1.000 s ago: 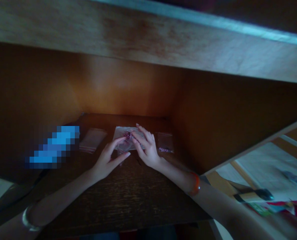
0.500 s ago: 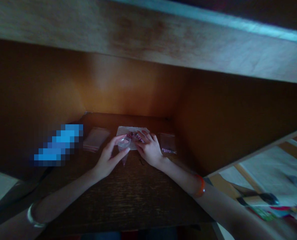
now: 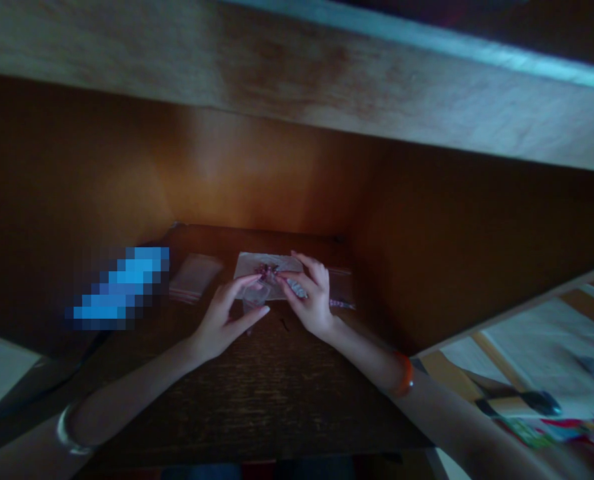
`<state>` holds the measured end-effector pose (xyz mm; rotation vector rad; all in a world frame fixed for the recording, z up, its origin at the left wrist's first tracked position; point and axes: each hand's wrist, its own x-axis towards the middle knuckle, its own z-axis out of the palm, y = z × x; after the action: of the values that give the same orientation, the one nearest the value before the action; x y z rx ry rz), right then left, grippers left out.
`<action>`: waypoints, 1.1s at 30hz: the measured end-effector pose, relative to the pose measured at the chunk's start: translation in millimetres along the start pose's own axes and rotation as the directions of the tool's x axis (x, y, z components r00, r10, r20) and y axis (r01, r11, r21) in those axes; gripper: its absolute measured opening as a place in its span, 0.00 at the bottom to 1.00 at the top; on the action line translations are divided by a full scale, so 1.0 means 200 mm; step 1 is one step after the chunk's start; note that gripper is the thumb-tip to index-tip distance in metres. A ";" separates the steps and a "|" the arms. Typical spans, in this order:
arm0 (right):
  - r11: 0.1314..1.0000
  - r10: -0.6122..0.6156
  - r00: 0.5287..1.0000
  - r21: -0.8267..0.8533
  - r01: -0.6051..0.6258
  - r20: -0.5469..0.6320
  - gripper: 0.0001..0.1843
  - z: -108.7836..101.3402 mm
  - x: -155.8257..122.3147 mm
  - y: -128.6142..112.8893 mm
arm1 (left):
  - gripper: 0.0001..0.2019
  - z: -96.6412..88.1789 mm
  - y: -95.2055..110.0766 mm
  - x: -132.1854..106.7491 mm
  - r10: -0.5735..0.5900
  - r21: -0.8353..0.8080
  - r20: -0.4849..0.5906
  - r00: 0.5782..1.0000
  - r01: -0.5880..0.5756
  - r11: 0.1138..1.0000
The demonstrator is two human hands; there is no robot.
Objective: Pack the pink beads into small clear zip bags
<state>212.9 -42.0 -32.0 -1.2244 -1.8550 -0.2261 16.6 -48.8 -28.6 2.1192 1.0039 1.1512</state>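
My left hand [image 3: 221, 317] holds a small clear plastic bag [image 3: 255, 293] between its thumb and fingers, with the bag's mouth spread wide. Just past it, several pink and dark beaded strands [image 3: 268, 269] lie in a heap on a whitish sheet [image 3: 251, 260]. The thumb and forefinger of my right hand [image 3: 314, 300] pinch at the near side of this heap, seemingly on one beaded strand. Beneath the right palm a pale, shiny patch [image 3: 297, 288] shows, too blurred to name.
Flat clear bags [image 3: 194, 277] lie stacked on the left. To the right, another clear bag [image 3: 341, 287] has a beaded strand [image 3: 345, 305] at its near edge. Wooden walls close in the dark desk top [image 3: 257, 387], and a board [image 3: 297, 80] crosses overhead. A pixelated blue object [image 3: 121, 287] stands left.
My right hand has drawn slightly right and back, its fingers going from spread over the beaded strands to a pinch. My left hand keeps the bag, now tilted a little differently.
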 end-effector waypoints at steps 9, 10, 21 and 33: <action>0.976 0.026 0.999 0.216 -0.019 -0.031 0.08 -0.05 -0.01 -0.09 | 0.21 0.01 -0.03 -0.01 0.068 0.103 0.007 0.998 -0.068 0.992; 0.970 0.006 1.000 0.245 -0.003 -0.010 0.07 -0.05 -0.01 -0.10 | 0.21 0.01 -0.03 -0.01 0.071 0.103 0.010 0.997 -0.072 0.992; 1.000 0.008 0.967 0.013 -0.012 0.256 0.22 0.06 0.01 -0.01 | 0.18 0.00 0.01 0.01 -0.046 -0.059 -0.143 0.989 0.038 0.998; 0.970 0.183 0.883 -0.223 -0.093 0.432 0.21 0.10 0.00 0.02 | 0.17 0.01 -0.01 0.03 -0.130 -0.128 -0.260 0.957 0.099 0.987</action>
<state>206.0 -29.1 -45.6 -1.6497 -2.1630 -0.0448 19.9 -43.3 -27.5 1.8239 1.1355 1.4277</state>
